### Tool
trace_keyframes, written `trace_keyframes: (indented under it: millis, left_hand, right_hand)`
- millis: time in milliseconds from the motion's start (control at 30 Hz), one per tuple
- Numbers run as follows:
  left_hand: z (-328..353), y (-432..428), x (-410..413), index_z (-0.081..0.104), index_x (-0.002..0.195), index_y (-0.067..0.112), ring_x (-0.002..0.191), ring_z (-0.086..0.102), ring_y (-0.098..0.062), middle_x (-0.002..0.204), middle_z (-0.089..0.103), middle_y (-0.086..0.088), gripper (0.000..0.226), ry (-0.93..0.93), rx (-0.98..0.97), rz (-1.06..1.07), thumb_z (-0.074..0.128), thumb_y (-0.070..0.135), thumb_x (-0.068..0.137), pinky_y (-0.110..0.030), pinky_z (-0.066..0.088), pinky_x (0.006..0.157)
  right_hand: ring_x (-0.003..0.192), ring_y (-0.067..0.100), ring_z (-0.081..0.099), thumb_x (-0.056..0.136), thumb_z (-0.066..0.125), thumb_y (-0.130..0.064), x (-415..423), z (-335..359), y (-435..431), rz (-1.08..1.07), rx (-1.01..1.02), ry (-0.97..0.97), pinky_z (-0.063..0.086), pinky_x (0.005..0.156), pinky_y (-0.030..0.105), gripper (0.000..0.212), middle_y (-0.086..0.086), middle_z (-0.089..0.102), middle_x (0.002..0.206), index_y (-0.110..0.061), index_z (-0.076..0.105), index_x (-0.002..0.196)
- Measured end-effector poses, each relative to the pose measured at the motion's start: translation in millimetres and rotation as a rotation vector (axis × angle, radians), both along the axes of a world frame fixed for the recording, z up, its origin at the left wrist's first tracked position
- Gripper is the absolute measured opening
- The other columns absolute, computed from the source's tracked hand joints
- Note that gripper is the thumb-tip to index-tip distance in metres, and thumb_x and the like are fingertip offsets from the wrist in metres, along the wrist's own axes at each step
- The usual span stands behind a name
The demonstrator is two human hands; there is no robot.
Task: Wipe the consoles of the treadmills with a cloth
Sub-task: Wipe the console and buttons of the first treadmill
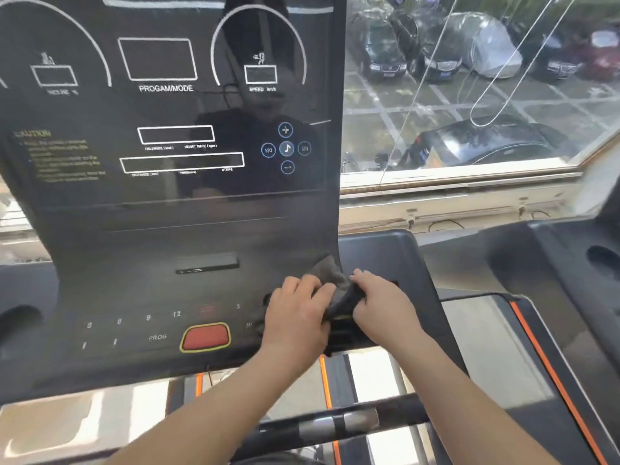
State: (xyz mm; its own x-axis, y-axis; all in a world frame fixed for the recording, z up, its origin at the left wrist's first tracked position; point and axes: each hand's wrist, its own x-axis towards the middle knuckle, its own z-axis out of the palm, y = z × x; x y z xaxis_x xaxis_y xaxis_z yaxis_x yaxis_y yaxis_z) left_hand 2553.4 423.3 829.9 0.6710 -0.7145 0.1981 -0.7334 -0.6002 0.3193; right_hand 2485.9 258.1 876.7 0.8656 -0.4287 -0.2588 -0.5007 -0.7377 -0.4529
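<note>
Two hands, left hand (297, 313) and right hand (382, 305), grip the cloth (335, 283) between them.

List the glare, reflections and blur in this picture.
Head view: the glossy console carries a dark reflection; the caution text is blurred; the window shows streaky reflections; wide-angle distortion bows the console's edge; the left hand, right hand and cloth look sharp.

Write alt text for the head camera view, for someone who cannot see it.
The left hand and right hand both grip a dark cloth on the lower right of a black treadmill console, right of its red button. A window beside it overlooks parked cars.
</note>
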Motion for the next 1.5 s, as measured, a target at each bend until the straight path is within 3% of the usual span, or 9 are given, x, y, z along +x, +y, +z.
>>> trace_keyframes:
  millis: [133, 200, 333, 500, 633, 800, 1100, 1267, 1500]
  left_hand:
    - [6.4, 17.2, 32.9, 0.065, 0.122, 0.027, 0.089, 0.052, -0.028, 0.107, 0.060, 0.002, 0.045, -0.061, 0.093, -0.171, 0.047, 0.029, 0.081, -0.039, 0.046, 0.067]
    - [11.8, 17.3, 64.8, 0.065, 0.126, 0.028, 0.096, 0.053, -0.029, 0.112, 0.060, 0.000, 0.042, -0.091, 0.096, -0.002, 0.058, 0.025, 0.085, -0.040, 0.046, 0.074]
    - [11.0, 5.1, 37.4, 0.065, 0.120, 0.027, 0.093, 0.051, -0.028, 0.108, 0.059, 0.001, 0.043, 0.007, 0.017, 0.220, 0.068, 0.023, 0.077, -0.040, 0.046, 0.069]
    - [3.8, 18.8, 3.1, 0.064, 0.118, 0.030, 0.086, 0.050, -0.025, 0.104, 0.056, 0.004, 0.043, 0.040, 0.034, -0.211, 0.050, 0.031, 0.076, -0.036, 0.044, 0.065]
    - [16.2, 18.6, 77.6, 0.067, 0.123, 0.026, 0.090, 0.051, -0.029, 0.105, 0.059, -0.002, 0.040, -0.160, 0.089, -0.154, 0.058, 0.021, 0.084, -0.039, 0.043, 0.070]
    - [11.6, -4.6, 37.2, 0.068, 0.125, 0.022, 0.095, 0.054, -0.031, 0.110, 0.062, -0.004, 0.051, -0.003, -0.033, 0.185, 0.074, 0.017, 0.075, -0.040, 0.048, 0.071]
    - [5.9, 15.3, -17.1, 0.069, 0.112, 0.022, 0.078, 0.054, -0.027, 0.097, 0.061, 0.000, 0.045, 0.092, 0.020, -0.130, 0.067, 0.016, 0.067, -0.038, 0.052, 0.058]
    - [36.8, 26.9, 8.0, 0.059, 0.128, 0.034, 0.104, 0.046, -0.021, 0.112, 0.052, 0.003, 0.034, 0.248, 0.198, -0.248, 0.052, 0.020, 0.097, -0.040, 0.050, 0.084]
    - [77.2, 26.2, 77.0, 0.069, 0.110, 0.016, 0.080, 0.051, -0.027, 0.097, 0.061, -0.006, 0.026, -0.449, -0.092, -0.235, 0.063, 0.005, 0.086, -0.040, 0.040, 0.060]
  right_hand:
    - [0.113, 0.021, 0.063, 0.098, 0.053, -0.009, -5.8, -6.0, 1.9, 0.032, -0.014, -0.031, 0.058, 0.091, 0.040, 0.027, -0.003, 0.064, 0.123, -0.021, 0.060, 0.121]
    - [0.109, 0.017, 0.065, 0.105, 0.051, -0.017, -6.4, -13.4, 0.1, 0.032, -0.019, -0.084, 0.060, 0.088, 0.036, 0.019, -0.007, 0.065, 0.118, -0.023, 0.060, 0.120]
    - [0.132, 0.008, 0.051, 0.106, 0.053, -0.024, -6.2, -19.5, -0.8, 0.061, -0.079, -0.071, 0.052, 0.101, 0.027, 0.044, -0.016, 0.049, 0.151, -0.025, 0.053, 0.149]
    - [0.144, 0.008, 0.036, 0.091, 0.063, -0.011, -7.5, -18.7, -6.2, 0.124, -0.106, 0.029, 0.050, 0.102, 0.029, 0.072, -0.020, 0.033, 0.160, -0.029, 0.042, 0.157]
    - [0.137, 0.010, 0.046, 0.104, 0.055, -0.021, -9.2, -26.9, -12.2, 0.122, -0.105, -0.051, 0.054, 0.097, 0.030, 0.049, -0.018, 0.044, 0.154, -0.029, 0.051, 0.152]
    - [0.137, 0.008, 0.045, 0.105, 0.053, -0.021, -7.6, -27.1, -9.8, 0.105, -0.064, -0.047, 0.055, 0.100, 0.033, 0.047, -0.019, 0.043, 0.155, -0.032, 0.052, 0.150]
    - [0.142, 0.009, 0.048, 0.094, 0.050, 0.002, -6.3, -18.6, -21.3, 0.054, 0.082, -0.039, 0.041, 0.114, 0.026, 0.062, -0.019, 0.047, 0.157, -0.028, 0.058, 0.148]
    - [0.120, 0.022, 0.062, 0.104, 0.054, -0.020, 8.2, -1.5, -13.5, 0.029, 0.032, -0.066, 0.052, 0.104, 0.041, 0.030, 0.000, 0.066, 0.134, -0.016, 0.069, 0.130]
    - [0.095, 0.019, 0.062, 0.102, 0.057, -0.024, 57.4, 28.3, 11.5, -0.164, 0.052, -0.411, 0.045, 0.080, 0.034, 0.017, -0.002, 0.070, 0.100, -0.025, 0.074, 0.101]
